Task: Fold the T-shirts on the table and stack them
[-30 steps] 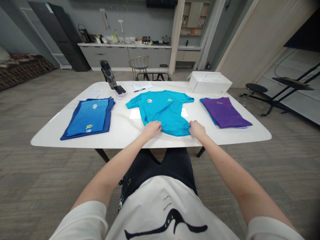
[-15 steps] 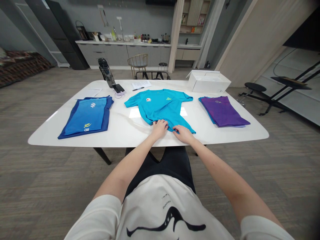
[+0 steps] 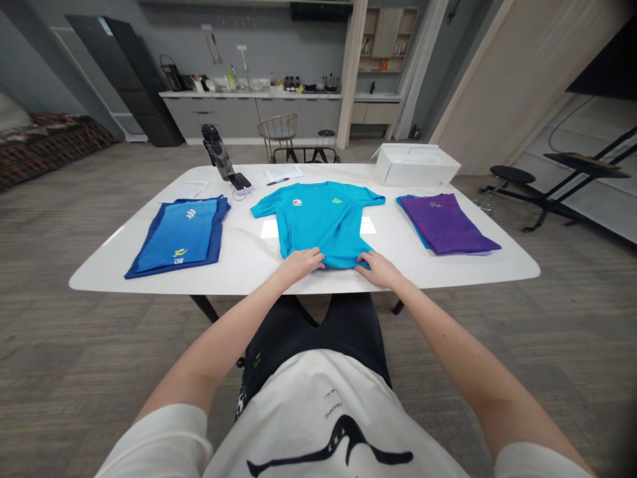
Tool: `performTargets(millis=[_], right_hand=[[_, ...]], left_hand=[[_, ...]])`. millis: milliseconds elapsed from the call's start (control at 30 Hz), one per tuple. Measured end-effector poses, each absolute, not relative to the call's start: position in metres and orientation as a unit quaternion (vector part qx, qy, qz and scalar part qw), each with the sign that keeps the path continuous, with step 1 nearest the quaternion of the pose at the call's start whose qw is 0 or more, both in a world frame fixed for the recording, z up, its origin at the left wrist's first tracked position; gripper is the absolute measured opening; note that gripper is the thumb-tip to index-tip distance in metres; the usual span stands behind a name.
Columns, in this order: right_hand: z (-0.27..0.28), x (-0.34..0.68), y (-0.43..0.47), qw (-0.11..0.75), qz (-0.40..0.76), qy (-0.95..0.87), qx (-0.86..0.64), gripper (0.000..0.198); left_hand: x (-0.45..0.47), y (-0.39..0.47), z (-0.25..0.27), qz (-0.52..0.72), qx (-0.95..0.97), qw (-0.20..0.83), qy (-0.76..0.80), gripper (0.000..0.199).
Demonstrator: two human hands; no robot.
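Note:
A turquoise T-shirt [image 3: 323, 219] lies spread on the white table [image 3: 249, 265], its collar away from me and its hem close to the front edge. Small emblems show on its chest. My left hand [image 3: 302, 264] is closed on the hem at the left of centre. Towards the hem's right end, my right hand [image 3: 377, 268] pinches the fabric. Soft folds run across the lower part of the shirt between the two hands.
Folded blue shirts [image 3: 182, 232] lie at the left, folded purple and blue ones [image 3: 442, 222] at the right. Behind stand a dark bottle [image 3: 217, 153], a phone [image 3: 239, 181], a pen [image 3: 277, 181], papers [image 3: 286, 172] and a white box [image 3: 418, 166].
My hands have moved apart along the hem, the left one leftward and the right one rightward. The bunched hem is now drawn out straighter, and the shirt's lower part lies flatter.

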State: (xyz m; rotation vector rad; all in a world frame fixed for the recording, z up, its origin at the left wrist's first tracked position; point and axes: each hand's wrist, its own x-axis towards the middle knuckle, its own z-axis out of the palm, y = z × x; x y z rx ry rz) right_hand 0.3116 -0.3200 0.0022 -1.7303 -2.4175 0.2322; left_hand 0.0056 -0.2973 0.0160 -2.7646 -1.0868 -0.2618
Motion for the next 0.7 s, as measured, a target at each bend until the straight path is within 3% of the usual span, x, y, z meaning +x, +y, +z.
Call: performTargets(millis=[67,300,467,600,700], right_hand=[[0.005,0.314,-0.321,0.059,0.083,-0.802,-0.588,0.029],[0.016,0.314,-0.322,0.011,0.112,-0.773,-0.624,0.047],[0.016,0.314,-0.323,-0.02,0.081,-0.755,-0.651,0.033],[0.015,0.314,-0.324,-0.053,0.06,-0.733,-0.676,0.042],[0.016,0.316,-0.32,-0.09,0.071,-0.72,-0.685,0.046]], left_hand=[[0.001,-0.304,0.022,-0.051,-0.919,0.088,-0.381,0.019],[0.001,-0.325,0.018,-0.044,-0.84,0.084,-0.534,0.021],[-0.01,-0.322,0.021,-0.032,-0.849,0.089,-0.519,0.032],[-0.028,-0.312,0.042,-0.053,-0.85,0.112,-0.511,0.031],[-0.041,-0.311,0.055,-0.027,-0.865,0.065,-0.496,0.027]])
